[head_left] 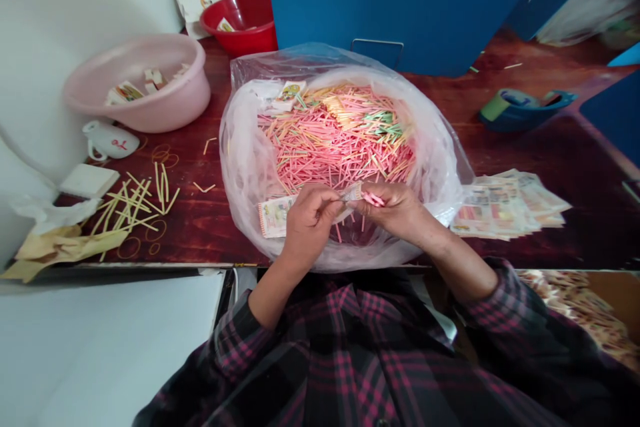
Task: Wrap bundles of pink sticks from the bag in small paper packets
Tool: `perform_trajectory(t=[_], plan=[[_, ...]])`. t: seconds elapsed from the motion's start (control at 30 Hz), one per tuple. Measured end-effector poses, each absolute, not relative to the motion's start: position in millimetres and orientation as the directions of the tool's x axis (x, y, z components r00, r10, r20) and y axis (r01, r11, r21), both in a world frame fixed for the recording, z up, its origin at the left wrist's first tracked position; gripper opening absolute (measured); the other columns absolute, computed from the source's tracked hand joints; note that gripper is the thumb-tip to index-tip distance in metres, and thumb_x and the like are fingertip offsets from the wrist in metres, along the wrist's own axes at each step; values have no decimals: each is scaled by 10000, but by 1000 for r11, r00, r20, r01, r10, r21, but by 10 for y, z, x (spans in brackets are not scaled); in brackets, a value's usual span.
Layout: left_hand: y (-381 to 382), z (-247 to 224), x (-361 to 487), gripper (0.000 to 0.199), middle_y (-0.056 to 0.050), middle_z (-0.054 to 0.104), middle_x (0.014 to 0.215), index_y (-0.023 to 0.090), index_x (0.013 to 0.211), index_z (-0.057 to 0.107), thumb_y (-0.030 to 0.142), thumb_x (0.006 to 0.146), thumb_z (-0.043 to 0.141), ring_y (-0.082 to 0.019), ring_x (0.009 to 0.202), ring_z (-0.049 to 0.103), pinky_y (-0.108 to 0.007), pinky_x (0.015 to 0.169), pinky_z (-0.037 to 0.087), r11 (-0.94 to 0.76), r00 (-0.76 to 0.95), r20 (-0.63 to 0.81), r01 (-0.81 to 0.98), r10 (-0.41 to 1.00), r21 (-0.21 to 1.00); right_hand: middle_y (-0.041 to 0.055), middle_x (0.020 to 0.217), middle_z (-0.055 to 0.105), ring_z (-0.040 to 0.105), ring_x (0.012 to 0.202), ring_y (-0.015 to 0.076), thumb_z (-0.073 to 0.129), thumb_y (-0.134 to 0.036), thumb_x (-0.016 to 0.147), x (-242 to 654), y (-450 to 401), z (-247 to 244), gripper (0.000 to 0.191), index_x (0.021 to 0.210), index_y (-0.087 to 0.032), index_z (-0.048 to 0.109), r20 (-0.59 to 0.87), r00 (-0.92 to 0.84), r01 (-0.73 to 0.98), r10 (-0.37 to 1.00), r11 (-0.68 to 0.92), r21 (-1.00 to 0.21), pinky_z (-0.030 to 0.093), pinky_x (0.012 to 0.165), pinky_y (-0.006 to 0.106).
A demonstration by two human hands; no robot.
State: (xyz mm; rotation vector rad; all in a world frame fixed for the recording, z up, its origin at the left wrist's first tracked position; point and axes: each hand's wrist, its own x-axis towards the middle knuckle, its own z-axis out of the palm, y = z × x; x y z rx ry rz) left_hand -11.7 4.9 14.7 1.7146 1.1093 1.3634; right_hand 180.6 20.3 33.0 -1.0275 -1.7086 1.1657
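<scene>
Over the front of a plastic-lined basin, my left hand pinches one end of a small printed packet. Closed round the packet's other end is my right hand, with a few short pink sticks poking out between its fingers. Below and behind both hands lies a heap of thin pink, orange and green sticks. One flat printed packet rests on the liner beside my left hand. More packets sit at the basin's back left.
Left on the table are a pink basin, a white mug, loose yellow sticks and rubber bands. A red basin stands behind. Flat printed wrappers and a blue basket lie right. A blue panel closes off the back.
</scene>
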Motion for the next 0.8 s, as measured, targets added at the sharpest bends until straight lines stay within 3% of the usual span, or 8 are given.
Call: perform_trajectory(t=[0.1, 0.2, 0.37, 0.43, 0.5, 0.63, 0.73, 0.8], plan=[[68, 202, -137, 137, -23, 707, 897, 252, 793, 701, 257, 930, 715, -204, 884, 632, -341, 858, 478, -425, 109, 411, 217, 905, 879, -27, 679, 635, 546, 638, 132, 783, -481, 892, 1836, 171, 332, 312, 717, -228, 731, 172, -349, 190, 921, 250, -949, 456, 643, 283], [95, 218, -154, 128, -24, 700, 892, 249, 782, 687, 250, 905, 721, -205, 880, 621, -346, 865, 483, -397, 61, 393, 205, 917, 895, -10, 759, 696, 616, 706, 153, 798, -526, 864, 1873, 150, 311, 281, 850, -245, 796, 136, -265, 162, 954, 183, -970, 510, 689, 299], [98, 148, -112, 116, -36, 707, 969, 240, 782, 708, 299, 860, 771, -207, 965, 633, -356, 937, 487, -275, 16, 274, 73, 961, 959, -50, 574, 549, 476, 485, 122, 717, -730, 876, 1953, 233, 382, 517, 968, -226, 784, -14, -23, 9, 1000, -14, -1000, 439, 499, 287], [87, 112, -71, 151, -36, 705, 1007, 234, 782, 716, 343, 836, 805, -203, 999, 637, -356, 963, 486, -196, 9, 196, -37, 981, 980, -3, 657, 650, 613, 590, 161, 661, -781, 889, 1957, 297, 440, 552, 907, -236, 744, 43, 80, -38, 996, 46, -998, 539, 601, 323], [76, 87, -30, 192, -29, 704, 1014, 228, 773, 718, 374, 806, 839, -194, 994, 640, -349, 956, 490, -117, 24, 122, -143, 992, 983, 57, 848, 761, 744, 855, 235, 598, -791, 920, 1941, 351, 489, 552, 892, -252, 716, 127, 132, -30, 983, 132, -991, 613, 821, 405], [57, 68, 25, 214, -13, 704, 964, 226, 753, 728, 372, 764, 884, -177, 940, 639, -331, 906, 497, -20, 55, 34, -238, 998, 971, 104, 1056, 799, 729, 1194, 299, 517, -704, 1005, 1886, 395, 550, 489, 927, -258, 703, 250, 152, 28, 956, 248, -968, 558, 1066, 498], [49, 60, 52, 197, -3, 701, 948, 227, 747, 740, 344, 745, 899, -165, 927, 636, -314, 886, 491, -3, 66, 21, -265, 998, 964, 131, 1115, 787, 729, 1206, 301, 401, -702, 1046, 1843, 382, 589, 518, 1010, -257, 663, 297, 178, 29, 938, 296, -955, 576, 1016, 478], [46, 49, 71, 194, -2, 704, 965, 226, 741, 745, 333, 730, 906, -165, 950, 641, -315, 902, 491, 8, 66, 12, -280, 998, 960, 148, 1127, 775, 744, 1163, 303, 190, -774, 1044, 1812, 359, 617, 675, 1156, -263, 616, 284, 149, 135, 947, 265, -955, 599, 913, 460]])
